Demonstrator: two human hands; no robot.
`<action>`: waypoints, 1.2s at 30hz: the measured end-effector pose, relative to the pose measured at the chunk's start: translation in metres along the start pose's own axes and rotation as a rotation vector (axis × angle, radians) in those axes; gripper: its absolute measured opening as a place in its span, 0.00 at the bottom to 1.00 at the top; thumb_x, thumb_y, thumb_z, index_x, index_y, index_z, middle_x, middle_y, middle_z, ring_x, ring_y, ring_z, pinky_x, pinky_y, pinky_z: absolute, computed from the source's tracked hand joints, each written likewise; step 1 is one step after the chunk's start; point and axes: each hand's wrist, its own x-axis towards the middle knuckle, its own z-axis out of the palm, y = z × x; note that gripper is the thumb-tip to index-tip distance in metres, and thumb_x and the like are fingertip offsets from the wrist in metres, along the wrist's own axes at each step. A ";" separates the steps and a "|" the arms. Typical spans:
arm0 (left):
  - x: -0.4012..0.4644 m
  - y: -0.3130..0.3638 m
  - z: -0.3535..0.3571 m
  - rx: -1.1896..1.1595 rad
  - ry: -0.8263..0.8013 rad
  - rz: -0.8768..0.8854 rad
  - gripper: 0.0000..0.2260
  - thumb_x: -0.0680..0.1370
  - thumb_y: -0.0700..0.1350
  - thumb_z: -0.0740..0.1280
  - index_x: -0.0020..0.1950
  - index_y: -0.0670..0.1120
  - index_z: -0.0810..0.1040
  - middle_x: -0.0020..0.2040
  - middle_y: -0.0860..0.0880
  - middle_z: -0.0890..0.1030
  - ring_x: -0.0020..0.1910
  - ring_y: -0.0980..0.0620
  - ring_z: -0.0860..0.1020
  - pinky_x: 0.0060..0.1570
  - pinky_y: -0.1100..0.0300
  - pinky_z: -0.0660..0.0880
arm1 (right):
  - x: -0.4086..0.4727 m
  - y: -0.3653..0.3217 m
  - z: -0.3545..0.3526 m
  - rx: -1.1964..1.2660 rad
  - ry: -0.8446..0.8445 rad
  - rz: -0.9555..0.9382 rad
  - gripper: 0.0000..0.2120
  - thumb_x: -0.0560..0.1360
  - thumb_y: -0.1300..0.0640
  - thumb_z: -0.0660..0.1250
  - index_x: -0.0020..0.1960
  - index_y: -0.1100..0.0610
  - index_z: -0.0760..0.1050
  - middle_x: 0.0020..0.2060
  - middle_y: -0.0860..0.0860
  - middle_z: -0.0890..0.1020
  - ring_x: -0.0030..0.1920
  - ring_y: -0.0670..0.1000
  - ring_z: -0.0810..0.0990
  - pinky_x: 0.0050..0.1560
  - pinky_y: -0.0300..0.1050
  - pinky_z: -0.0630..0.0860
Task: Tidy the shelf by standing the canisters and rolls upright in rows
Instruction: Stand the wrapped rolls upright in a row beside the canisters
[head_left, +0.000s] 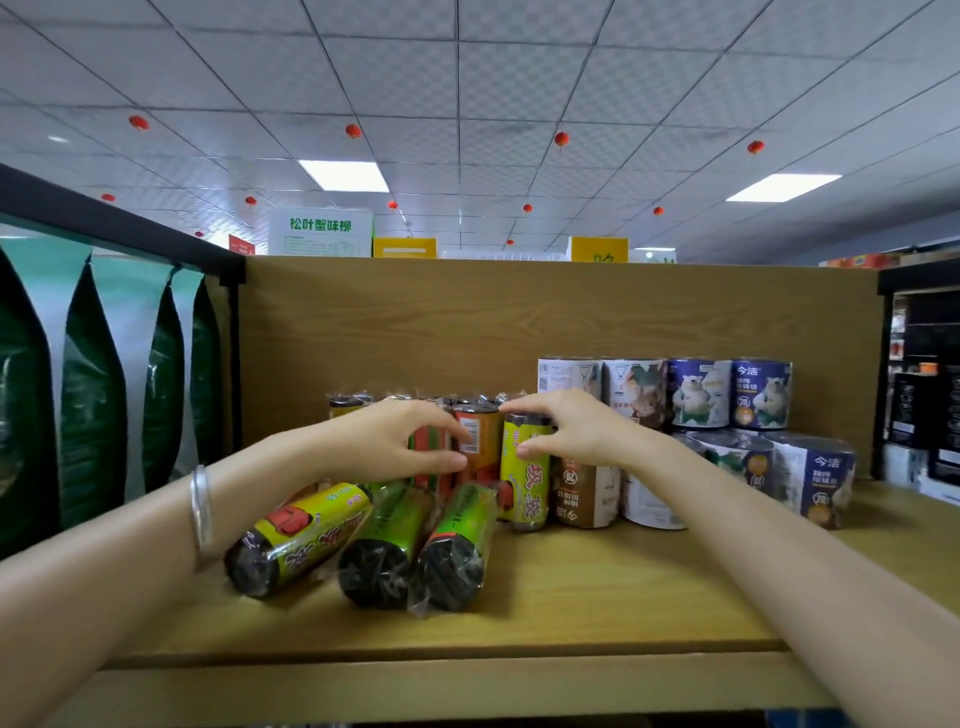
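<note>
A: Report grip state.

B: Left hand (395, 441) pinches the upright orange roll (480, 441), thumb and fingers on its sides. Right hand (571, 431) clasps the top of the upright yellow roll (524, 467).

A: Remaining stock?

B: Three rolls (384, 540) lie flat at the wooden shelf (597, 597) front. Canisters (727, 395) stand stacked at right.

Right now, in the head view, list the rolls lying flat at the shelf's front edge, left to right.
Yellow roll with red print → dark green roll → green roll with orange band.
</note>
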 end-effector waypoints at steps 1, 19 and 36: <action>-0.006 0.007 -0.001 -0.058 -0.041 0.008 0.18 0.76 0.60 0.63 0.63 0.58 0.76 0.62 0.59 0.77 0.60 0.60 0.74 0.64 0.57 0.70 | 0.001 0.001 0.001 0.012 0.008 -0.007 0.29 0.72 0.52 0.71 0.71 0.47 0.67 0.71 0.47 0.70 0.71 0.49 0.67 0.68 0.46 0.66; -0.020 0.039 0.003 -0.178 -0.026 0.078 0.17 0.73 0.52 0.72 0.61 0.53 0.80 0.55 0.56 0.82 0.52 0.62 0.78 0.51 0.68 0.75 | 0.021 -0.012 0.015 -0.009 0.018 -0.033 0.23 0.78 0.40 0.55 0.68 0.49 0.72 0.68 0.48 0.74 0.68 0.49 0.70 0.67 0.49 0.67; 0.029 0.006 0.016 -0.018 0.266 -0.037 0.27 0.63 0.49 0.80 0.60 0.49 0.78 0.56 0.51 0.78 0.56 0.54 0.75 0.53 0.62 0.70 | 0.009 -0.013 0.009 0.109 -0.021 -0.051 0.29 0.73 0.38 0.63 0.70 0.49 0.66 0.67 0.48 0.74 0.62 0.46 0.71 0.58 0.42 0.68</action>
